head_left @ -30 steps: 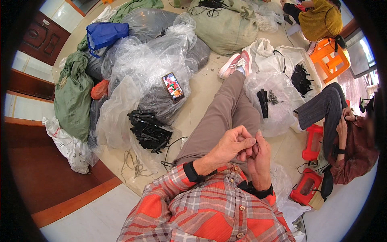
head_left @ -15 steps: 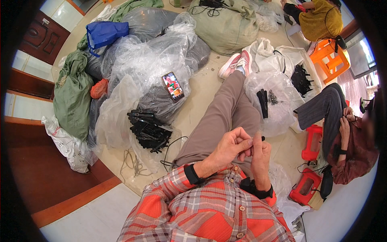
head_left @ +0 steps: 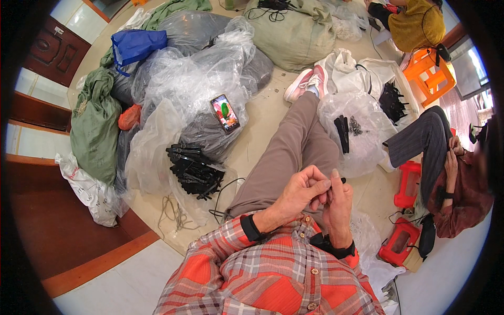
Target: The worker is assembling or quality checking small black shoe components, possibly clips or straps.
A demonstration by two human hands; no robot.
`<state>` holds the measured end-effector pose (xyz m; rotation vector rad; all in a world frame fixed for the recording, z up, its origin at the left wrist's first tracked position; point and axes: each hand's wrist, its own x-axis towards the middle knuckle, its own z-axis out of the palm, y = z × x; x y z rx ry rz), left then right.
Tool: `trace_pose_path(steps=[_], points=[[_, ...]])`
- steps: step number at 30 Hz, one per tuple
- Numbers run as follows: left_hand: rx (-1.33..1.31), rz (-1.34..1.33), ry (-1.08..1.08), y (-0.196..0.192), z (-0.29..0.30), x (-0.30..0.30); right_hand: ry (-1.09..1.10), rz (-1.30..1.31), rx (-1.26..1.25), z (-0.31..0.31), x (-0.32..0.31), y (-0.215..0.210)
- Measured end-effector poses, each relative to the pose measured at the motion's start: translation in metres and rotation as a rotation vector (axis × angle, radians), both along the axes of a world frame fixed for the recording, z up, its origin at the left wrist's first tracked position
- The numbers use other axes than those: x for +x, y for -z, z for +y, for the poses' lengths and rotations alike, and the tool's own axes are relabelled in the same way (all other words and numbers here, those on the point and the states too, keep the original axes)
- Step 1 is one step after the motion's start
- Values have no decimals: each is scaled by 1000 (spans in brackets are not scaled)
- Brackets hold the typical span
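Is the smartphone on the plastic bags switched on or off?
On: the smartphone lies face up on a clear plastic bag, its screen lit with a colourful picture.

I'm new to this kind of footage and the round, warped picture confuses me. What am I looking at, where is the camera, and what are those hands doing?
The camera sits on a person's head and looks down, so you see their own body: a plaid orange shirt and one outstretched leg. The wide lens bends straight edges near the rim.

The left hand and right hand meet above the lap and pinch a small black part; it is too small to identify.

On the floor lie clear plastic bags, one with a phone resting on it, a pile of black parts, green sacks and a blue bag. On the right, another person sits near red stools.
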<state>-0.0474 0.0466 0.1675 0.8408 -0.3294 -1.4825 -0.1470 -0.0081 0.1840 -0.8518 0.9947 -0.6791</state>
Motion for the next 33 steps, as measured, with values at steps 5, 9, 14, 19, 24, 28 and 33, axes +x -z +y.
trace_pose_path(steps=[5,9,14,19,24,28,33], points=[[21,11,16,-1,-1,-1,7,51,-30,-3,-4,5],[38,149,24,1,-2,1,13,11,-41,-4,-7,7],[7,-115,91,-1,-1,2,-13,90,-123,1,-3,-1],[62,-173,125,6,-3,8,-33,215,-220,1,-9,6],[290,-838,-270,114,-19,111,28,168,-208,-3,-14,14],[654,-1766,21,207,13,203,72,197,-128,-2,-10,6],[870,-1883,528,220,24,247,65,266,-129,-4,-8,16]])
